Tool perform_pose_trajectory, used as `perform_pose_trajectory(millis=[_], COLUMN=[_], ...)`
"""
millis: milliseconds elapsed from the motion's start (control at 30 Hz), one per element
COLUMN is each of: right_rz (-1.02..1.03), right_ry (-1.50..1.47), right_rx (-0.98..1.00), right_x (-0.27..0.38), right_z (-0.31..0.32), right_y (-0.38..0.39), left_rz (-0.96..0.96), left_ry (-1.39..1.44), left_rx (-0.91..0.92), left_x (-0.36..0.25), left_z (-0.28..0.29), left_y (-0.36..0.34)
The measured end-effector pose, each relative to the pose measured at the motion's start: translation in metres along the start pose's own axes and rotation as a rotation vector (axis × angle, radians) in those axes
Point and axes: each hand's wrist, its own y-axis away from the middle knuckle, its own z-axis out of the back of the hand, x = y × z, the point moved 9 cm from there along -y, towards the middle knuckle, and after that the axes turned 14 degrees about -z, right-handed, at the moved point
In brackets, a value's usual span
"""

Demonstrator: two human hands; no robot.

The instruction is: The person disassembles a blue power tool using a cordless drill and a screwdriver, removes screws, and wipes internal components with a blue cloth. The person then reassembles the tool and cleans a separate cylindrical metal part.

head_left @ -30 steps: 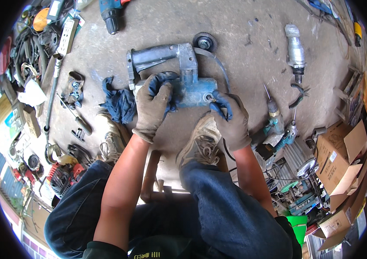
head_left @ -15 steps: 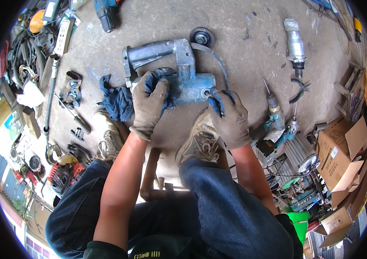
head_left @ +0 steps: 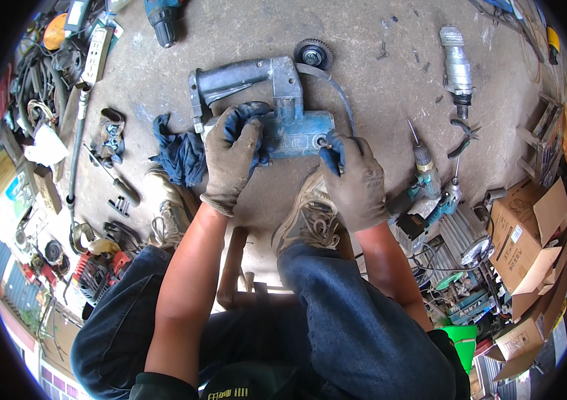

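Observation:
A worn blue and grey power tool (head_left: 297, 133) with a top handle and a cord lies on its side on the concrete floor (head_left: 377, 100). My left hand (head_left: 230, 160), in a dirty blue-coated glove, is closed on its lower left part. My right hand (head_left: 353, 180), also gloved, has its fingers bent together at the round opening (head_left: 320, 141) in the tool's right end; what they hold is too small and hidden to make out. A crumpled blue rag (head_left: 177, 157) lies left of the tool, and a toothed gear wheel (head_left: 313, 55) sits behind it.
A drill (head_left: 163, 20) lies behind; a silver tool (head_left: 457, 67), screws (head_left: 383, 50), pliers (head_left: 460, 130) and drills (head_left: 423, 170) lie right. A screwdriver (head_left: 127, 190) lies left. Cluttered cables (head_left: 50, 87) and cardboard boxes (head_left: 517, 233) line both sides. My shoes (head_left: 310, 213) are below the tool.
The tool and both hands have shifted slightly up and to the left in view. My right fingers have turned a little at the opening; both hands keep their places on the tool.

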Motion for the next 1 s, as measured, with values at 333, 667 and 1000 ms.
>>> perform_pose_trajectory(millis=[333, 667, 1000], right_rz=[0.018, 0.039, 0.068], right_ry=[-0.172, -0.093, -0.010], right_rx=[0.021, 0.003, 0.025], right_x=[-0.016, -0.012, -0.006], right_z=[-0.004, -0.004, -0.002], right_y=[-0.001, -0.002, -0.001], left_rz=[0.075, -0.039, 0.076], left_ry=[0.030, 0.005, 0.058], left_rx=[0.003, 0.004, 0.003], left_x=[0.006, 0.000, 0.003], left_z=[0.000, 0.000, -0.001], left_y=[0.002, -0.001, 0.001])
